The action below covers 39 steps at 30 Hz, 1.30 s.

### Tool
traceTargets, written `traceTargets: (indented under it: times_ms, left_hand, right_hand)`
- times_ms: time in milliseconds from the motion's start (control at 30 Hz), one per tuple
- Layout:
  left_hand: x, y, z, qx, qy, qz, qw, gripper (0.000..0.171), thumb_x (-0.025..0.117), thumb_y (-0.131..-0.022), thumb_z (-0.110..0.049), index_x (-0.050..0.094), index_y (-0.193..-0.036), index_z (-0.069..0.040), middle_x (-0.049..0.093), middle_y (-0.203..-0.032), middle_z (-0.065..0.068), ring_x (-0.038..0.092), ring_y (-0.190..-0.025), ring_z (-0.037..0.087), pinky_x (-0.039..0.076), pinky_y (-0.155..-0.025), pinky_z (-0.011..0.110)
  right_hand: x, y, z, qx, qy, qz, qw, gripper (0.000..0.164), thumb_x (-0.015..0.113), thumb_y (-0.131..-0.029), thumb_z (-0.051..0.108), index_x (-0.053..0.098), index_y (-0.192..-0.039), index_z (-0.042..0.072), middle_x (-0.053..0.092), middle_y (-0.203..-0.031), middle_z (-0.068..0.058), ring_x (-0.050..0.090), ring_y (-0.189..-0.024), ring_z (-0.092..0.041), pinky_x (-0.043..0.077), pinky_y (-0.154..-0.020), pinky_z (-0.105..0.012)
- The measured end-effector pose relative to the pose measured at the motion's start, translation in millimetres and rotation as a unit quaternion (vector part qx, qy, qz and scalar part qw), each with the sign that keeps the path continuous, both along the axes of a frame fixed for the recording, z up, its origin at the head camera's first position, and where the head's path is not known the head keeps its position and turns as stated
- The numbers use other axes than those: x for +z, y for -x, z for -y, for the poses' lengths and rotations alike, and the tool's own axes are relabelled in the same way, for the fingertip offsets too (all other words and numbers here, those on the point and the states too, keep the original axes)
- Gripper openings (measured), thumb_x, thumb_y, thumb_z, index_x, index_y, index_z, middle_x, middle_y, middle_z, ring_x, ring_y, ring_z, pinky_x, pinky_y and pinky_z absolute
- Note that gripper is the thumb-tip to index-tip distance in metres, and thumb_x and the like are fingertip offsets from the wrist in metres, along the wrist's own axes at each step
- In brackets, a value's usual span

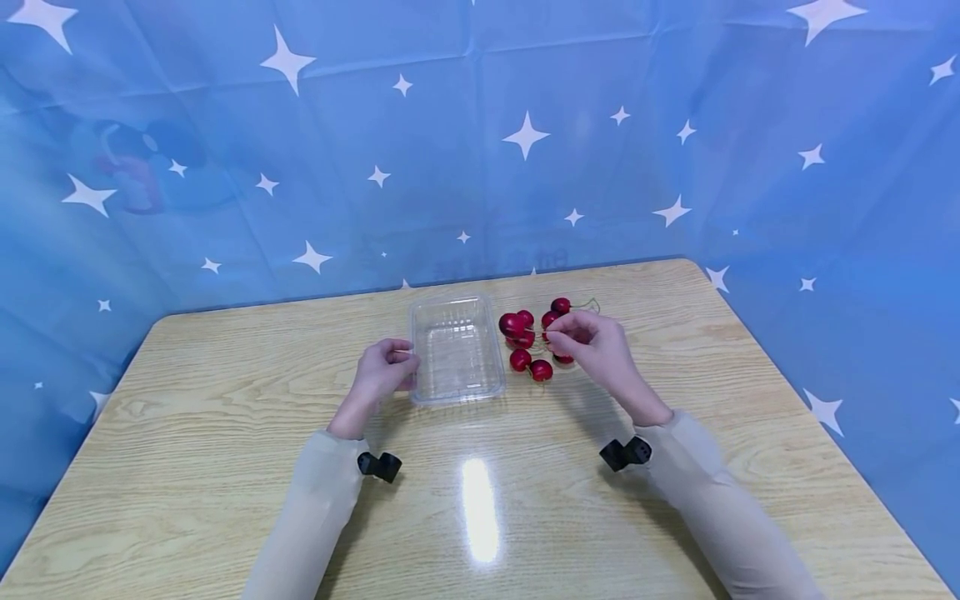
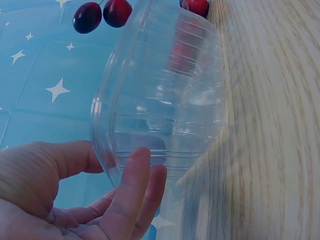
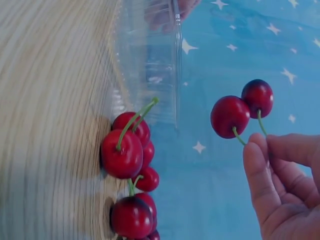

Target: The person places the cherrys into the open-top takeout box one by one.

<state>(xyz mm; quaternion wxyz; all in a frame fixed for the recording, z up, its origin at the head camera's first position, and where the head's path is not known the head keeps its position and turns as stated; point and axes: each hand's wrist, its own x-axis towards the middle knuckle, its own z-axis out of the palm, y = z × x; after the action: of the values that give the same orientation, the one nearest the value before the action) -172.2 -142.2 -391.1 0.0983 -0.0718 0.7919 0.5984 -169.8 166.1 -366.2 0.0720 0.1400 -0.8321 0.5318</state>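
Note:
My left hand (image 1: 388, 367) pinches the left rim of a clear plastic container (image 1: 495, 387), thumb outside and fingers along its side wall. That container stands upright on the wooden table. My right hand (image 1: 592, 346) pinches the green stems of a pair of cherries (image 3: 230, 117) between thumb and fingertips. In the right wrist view this dark red pair is in the air, above the level of the other cherries (image 3: 131, 217). Those lie in a loose cluster right of the container, some with green stems, partly hidden under my right hand in the head view.
The wooden table (image 1: 225, 433) reaches back to a blue curtain (image 1: 450, 125) with white stars. A bright light reflection (image 1: 480, 508) shows on the tabletop before the container. Small black cameras (image 1: 626, 454) sit on both wrists.

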Motion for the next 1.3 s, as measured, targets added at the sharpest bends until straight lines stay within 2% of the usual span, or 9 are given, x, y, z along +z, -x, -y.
traceTargets:
  times_ms: [267, 367, 500, 667, 767, 967, 1033, 1133, 1300]
  left_hand:
    - [0.1, 0.4, 0, 0.000, 0.001, 0.002, 1.0000, 0.035, 0.056, -0.091, -0.004, 0.050, -0.125, 0.006, 0.057, -0.101, 0.016, 0.061, -0.072, 0.016, 0.058, -0.065, 0.028]
    - [-0.4, 0.5, 0, 0.000, 0.000, 0.001, 1.0000, 0.034, 0.055, -0.091, -0.004, 0.050, -0.124, 0.006, 0.057, -0.101, 0.016, 0.061, -0.073, 0.017, 0.058, -0.065, 0.028]
    - [-1.0, 0.8, 0, 0.003, 0.000, -0.001, 1.0000, 0.034, 0.055, -0.091, -0.003, 0.051, -0.123, 0.006, 0.057, -0.100, 0.016, 0.061, -0.071, 0.015, 0.058, -0.064, 0.027]
    - [-2.0, 1.2, 0, 0.006, -0.005, -0.003, 1.0000, 0.034, 0.055, -0.091, -0.002, 0.051, -0.123, 0.007, 0.057, -0.099, 0.015, 0.062, -0.075, 0.021, 0.058, -0.063, 0.028]
    - [-2.3, 1.7, -1, 0.007, -0.009, -0.003, 0.9999, 0.034, 0.055, -0.090, -0.002, 0.050, -0.123, 0.007, 0.057, -0.099, 0.015, 0.062, -0.076, 0.023, 0.058, -0.064, 0.028]
    - [-3.0, 2.6, 0, 0.007, -0.012, -0.003, 0.9999, 0.034, 0.055, -0.090, -0.002, 0.050, -0.123, 0.009, 0.057, -0.099, 0.017, 0.062, -0.072, 0.020, 0.059, -0.066, 0.031]
    - [-3.1, 2.4, 0, 0.006, -0.008, -0.002, 0.9999, 0.034, 0.055, -0.091, -0.002, 0.050, -0.123, 0.008, 0.057, -0.100, 0.017, 0.062, -0.071, 0.019, 0.059, -0.066, 0.031]
    - [-3.3, 2.5, 0, 0.007, -0.003, 0.000, 1.0000, 0.035, 0.055, -0.091, -0.003, 0.050, -0.124, 0.007, 0.057, -0.101, 0.017, 0.063, -0.071, 0.019, 0.059, -0.067, 0.031]
    - [-3.0, 2.3, 1, 0.008, -0.007, 0.001, 0.9999, 0.036, 0.055, -0.091, -0.003, 0.050, -0.125, 0.007, 0.057, -0.102, 0.018, 0.064, -0.079, 0.030, 0.059, -0.068, 0.032]
  right_hand:
    - [-1.3, 6.2, 13, 0.024, 0.019, 0.001, 1.000, 0.013, 0.065, -0.089, 0.009, 0.067, -0.095, -0.003, 0.066, -0.079, -0.017, 0.060, -0.063, -0.012, 0.046, -0.046, -0.023]
    - [-0.8, 8.7, 20, 0.028, 0.020, -0.002, 0.999, 0.012, 0.065, -0.088, 0.009, 0.068, -0.093, -0.002, 0.066, -0.079, -0.015, 0.063, -0.065, -0.017, 0.049, -0.049, -0.023]
    - [0.9, 10.6, 29, 0.032, 0.026, 0.025, 0.999, 0.012, 0.066, -0.088, 0.010, 0.067, -0.093, -0.001, 0.067, -0.082, -0.013, 0.066, -0.073, -0.023, 0.055, -0.061, -0.024]
    - [1.8, 15.1, 40, 0.051, 0.042, 0.048, 0.997, 0.016, 0.065, -0.089, 0.011, 0.066, -0.095, -0.003, 0.067, -0.086, -0.020, 0.066, -0.077, -0.030, 0.058, -0.068, -0.030]
    - [7.6, 16.1, 48, 0.057, 0.045, 0.054, 0.996, 0.016, 0.063, -0.090, 0.007, 0.065, -0.095, -0.007, 0.066, -0.085, -0.024, 0.066, -0.073, -0.026, 0.058, -0.068, -0.032]
    - [3.2, 26.4, 62, 0.055, 0.031, 0.037, 0.997, 0.012, 0.063, -0.089, 0.005, 0.066, -0.092, -0.006, 0.066, -0.077, -0.014, 0.065, -0.068, -0.022, 0.058, -0.066, -0.041]
    - [2.2, 30.4, 67, 0.056, 0.022, 0.033, 0.998, 0.012, 0.063, -0.089, 0.006, 0.066, -0.092, -0.005, 0.066, -0.076, -0.012, 0.063, -0.066, -0.017, 0.057, -0.062, -0.035]
    - [0.1, 36.6, 74, 0.062, 0.011, 0.035, 0.997, 0.012, 0.062, -0.089, 0.006, 0.066, -0.093, -0.005, 0.067, -0.078, -0.011, 0.064, -0.068, -0.019, 0.056, -0.060, -0.025]
    - [-2.4, 44.4, 84, 0.073, -0.003, 0.057, 0.996, 0.013, 0.061, -0.090, 0.005, 0.066, -0.094, -0.006, 0.067, -0.081, -0.013, 0.066, -0.074, -0.029, 0.057, -0.064, -0.026]
